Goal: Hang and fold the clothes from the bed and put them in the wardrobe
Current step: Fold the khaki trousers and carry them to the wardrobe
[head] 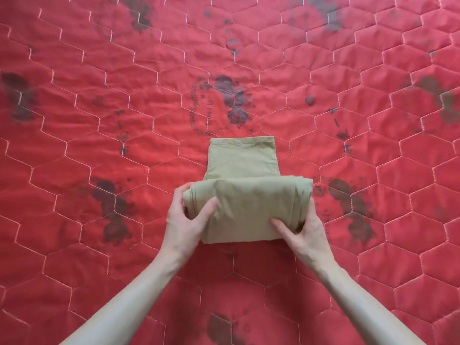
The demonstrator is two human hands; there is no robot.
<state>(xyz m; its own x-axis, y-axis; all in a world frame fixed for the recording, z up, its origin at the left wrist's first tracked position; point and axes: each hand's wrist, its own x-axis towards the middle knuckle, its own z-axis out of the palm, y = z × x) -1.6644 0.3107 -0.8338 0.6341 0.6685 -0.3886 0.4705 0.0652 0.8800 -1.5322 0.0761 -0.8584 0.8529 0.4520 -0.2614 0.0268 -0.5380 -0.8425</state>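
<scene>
An olive-green garment [246, 202] lies folded on the red quilted bed cover [99, 135], near the middle of the view. Its near part is a thick folded bundle; a flat single-layer strip with a hemmed edge extends away from me. My left hand [185, 220] grips the bundle's left end, thumb on top and fingers wrapped behind. My right hand [302, 230] grips the right end, thumb pressed on the top layer. The bundle's near edge is lifted slightly off the cover. No wardrobe or hanger is in view.
The bed cover fills the whole view, red with hexagon stitching and dark floral prints [231, 98]. No other clothes or objects are visible on it.
</scene>
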